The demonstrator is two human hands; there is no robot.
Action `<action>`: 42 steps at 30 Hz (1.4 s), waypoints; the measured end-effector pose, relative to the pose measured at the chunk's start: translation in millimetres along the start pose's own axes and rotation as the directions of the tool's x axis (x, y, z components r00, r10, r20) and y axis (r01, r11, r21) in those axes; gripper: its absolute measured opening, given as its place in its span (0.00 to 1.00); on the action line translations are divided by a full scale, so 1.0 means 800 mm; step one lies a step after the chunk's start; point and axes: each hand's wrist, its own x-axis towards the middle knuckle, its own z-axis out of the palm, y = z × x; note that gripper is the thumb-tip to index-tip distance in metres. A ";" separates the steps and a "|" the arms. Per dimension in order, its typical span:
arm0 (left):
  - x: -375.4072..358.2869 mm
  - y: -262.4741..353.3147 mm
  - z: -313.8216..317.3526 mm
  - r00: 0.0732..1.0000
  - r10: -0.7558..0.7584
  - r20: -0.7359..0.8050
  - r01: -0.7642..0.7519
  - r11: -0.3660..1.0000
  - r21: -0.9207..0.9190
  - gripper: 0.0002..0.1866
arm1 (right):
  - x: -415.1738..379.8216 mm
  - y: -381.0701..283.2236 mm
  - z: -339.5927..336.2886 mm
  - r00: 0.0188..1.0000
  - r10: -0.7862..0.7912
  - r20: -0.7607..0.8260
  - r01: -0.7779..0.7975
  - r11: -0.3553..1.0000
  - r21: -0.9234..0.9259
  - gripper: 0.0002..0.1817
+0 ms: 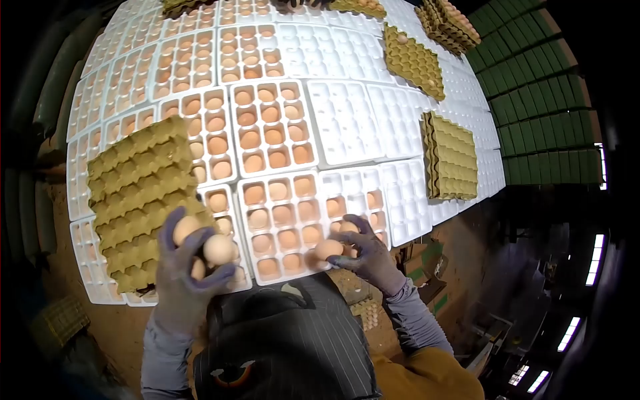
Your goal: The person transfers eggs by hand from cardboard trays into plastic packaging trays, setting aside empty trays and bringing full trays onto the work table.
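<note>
My left hand (179, 287), in a grey glove, is closed around brown eggs (220, 249), its fingers spread between them. It is raised by the near right edge of a pulp egg tray (143, 200). My right hand (375, 261), also gloved, grips a brown egg (329, 251) at its fingertips, with a second egg partly hidden behind the fingers. That hand is over the near part of a partly filled white egg tray (347, 179). Left of it lies a white tray (247, 230) with eggs in its pockets.
White trays with eggs (273, 133) cover the left and middle of the table. White trays with bare pockets (343, 123) lie to the right. Pulp trays rest on top, one stack (453, 157) at the right and another (413, 63) farther back. Green stacked boxes (533, 100) stand beyond the right edge.
</note>
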 end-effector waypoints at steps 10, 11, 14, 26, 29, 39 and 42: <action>0.127 0.069 0.325 0.955 -0.061 0.290 -0.073 0.899 0.432 0.24 | 0.102 0.157 -0.095 0.970 -0.054 -0.239 -0.088 0.833 -0.547 0.27; 0.127 0.077 0.328 0.953 -0.077 0.292 -0.065 0.891 0.449 0.24 | 0.113 0.174 -0.093 0.972 -0.055 -0.228 -0.077 0.843 -0.532 0.27; 0.118 0.113 0.327 0.971 0.062 0.231 -0.110 0.974 0.199 0.19 | 0.140 0.192 -0.092 0.869 -0.393 -0.300 0.301 0.902 -0.309 0.11; 0.180 0.112 0.383 0.988 -0.054 -0.146 0.014 0.964 -0.264 0.19 | 0.236 0.197 -0.098 0.761 -0.508 -0.405 0.588 0.803 0.098 0.23; 0.233 0.086 0.411 0.978 0.147 -0.147 -0.143 0.989 0.038 0.23 | 0.265 0.209 -0.071 0.866 -0.443 -0.232 0.489 0.847 0.207 0.26; 0.054 0.051 0.231 0.970 -0.004 -0.241 0.015 0.999 0.041 0.28 | 0.173 0.143 -0.004 0.828 -0.559 0.044 0.514 0.726 -0.457 0.25; -0.013 0.026 0.150 0.990 0.106 -0.090 -0.081 0.967 0.242 0.25 | 0.174 0.119 0.002 0.833 -0.552 -0.029 0.490 0.763 -0.422 0.23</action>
